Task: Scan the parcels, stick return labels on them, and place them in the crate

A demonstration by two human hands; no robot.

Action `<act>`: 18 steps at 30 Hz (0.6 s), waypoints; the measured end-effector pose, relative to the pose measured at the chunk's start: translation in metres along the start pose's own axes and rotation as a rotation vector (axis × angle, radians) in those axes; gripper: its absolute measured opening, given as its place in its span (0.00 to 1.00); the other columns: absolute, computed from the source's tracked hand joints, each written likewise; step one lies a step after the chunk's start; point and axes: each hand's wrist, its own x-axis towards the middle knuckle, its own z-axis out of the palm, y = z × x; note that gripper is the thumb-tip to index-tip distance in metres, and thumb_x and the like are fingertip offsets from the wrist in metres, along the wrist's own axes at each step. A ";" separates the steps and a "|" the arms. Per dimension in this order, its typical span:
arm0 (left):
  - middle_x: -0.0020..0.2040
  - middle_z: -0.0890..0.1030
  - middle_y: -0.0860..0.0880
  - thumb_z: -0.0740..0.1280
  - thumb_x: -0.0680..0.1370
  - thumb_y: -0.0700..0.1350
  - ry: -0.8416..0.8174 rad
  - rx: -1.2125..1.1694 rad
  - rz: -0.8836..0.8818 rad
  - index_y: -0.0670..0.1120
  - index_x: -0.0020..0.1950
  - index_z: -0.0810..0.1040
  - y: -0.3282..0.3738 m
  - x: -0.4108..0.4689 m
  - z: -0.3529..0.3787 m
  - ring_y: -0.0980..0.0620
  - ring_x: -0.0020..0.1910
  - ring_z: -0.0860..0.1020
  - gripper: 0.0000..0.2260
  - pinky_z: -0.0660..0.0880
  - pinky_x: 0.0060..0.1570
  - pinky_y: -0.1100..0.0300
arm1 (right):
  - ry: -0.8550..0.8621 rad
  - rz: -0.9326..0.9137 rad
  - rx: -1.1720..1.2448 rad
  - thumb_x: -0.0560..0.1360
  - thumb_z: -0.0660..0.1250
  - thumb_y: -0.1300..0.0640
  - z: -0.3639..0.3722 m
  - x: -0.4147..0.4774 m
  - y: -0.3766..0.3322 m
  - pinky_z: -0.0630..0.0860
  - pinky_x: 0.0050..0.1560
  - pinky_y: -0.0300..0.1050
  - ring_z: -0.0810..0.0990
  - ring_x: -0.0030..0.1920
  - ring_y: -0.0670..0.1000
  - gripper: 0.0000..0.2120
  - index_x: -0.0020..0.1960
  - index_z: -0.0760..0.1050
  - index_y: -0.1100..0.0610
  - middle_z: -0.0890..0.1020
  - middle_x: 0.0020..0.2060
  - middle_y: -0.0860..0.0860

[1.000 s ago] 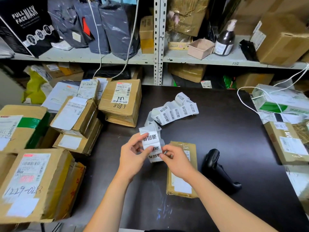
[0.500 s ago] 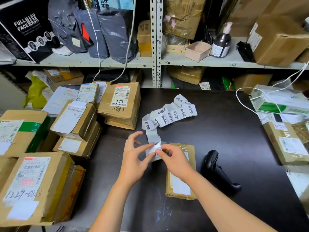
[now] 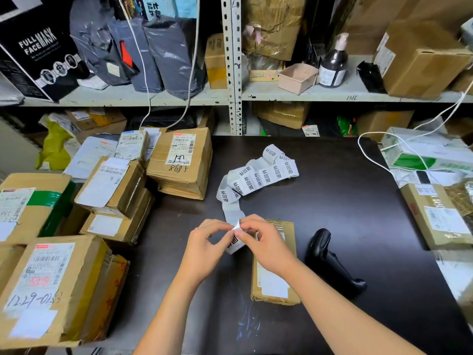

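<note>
Return-label strip [image 3: 258,175] is pinched at its near end between the fingertips of left hand [image 3: 207,245] and right hand [image 3: 266,245]; its coil is seen at 12 o'clock; cardboard parcel [image 3: 273,283] is laid flat at 5 o'clock of the grip.

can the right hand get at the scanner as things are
Probably yes: the scanner lies uncovered just right of the right hand, though that hand is busy pinching the label strip.
</note>
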 end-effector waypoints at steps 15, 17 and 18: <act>0.43 0.81 0.51 0.71 0.81 0.43 0.316 -0.298 -0.174 0.53 0.50 0.83 -0.007 0.003 -0.013 0.54 0.44 0.76 0.05 0.72 0.47 0.57 | 0.143 0.270 -0.160 0.80 0.69 0.55 0.006 0.011 0.017 0.72 0.44 0.35 0.80 0.40 0.41 0.05 0.46 0.81 0.51 0.83 0.41 0.44; 0.41 0.78 0.47 0.72 0.80 0.42 0.326 -0.355 -0.149 0.52 0.52 0.83 -0.006 0.002 -0.021 0.55 0.41 0.74 0.05 0.73 0.46 0.59 | 0.228 0.334 -0.203 0.79 0.71 0.55 0.007 0.016 0.021 0.73 0.47 0.41 0.81 0.44 0.47 0.05 0.46 0.81 0.54 0.83 0.43 0.49; 0.40 0.78 0.47 0.73 0.79 0.41 0.326 -0.401 -0.138 0.52 0.53 0.83 -0.005 0.002 -0.024 0.55 0.41 0.75 0.07 0.74 0.46 0.61 | 0.282 0.355 -0.232 0.78 0.72 0.54 0.008 0.018 0.021 0.73 0.49 0.42 0.81 0.46 0.50 0.04 0.47 0.81 0.55 0.82 0.47 0.51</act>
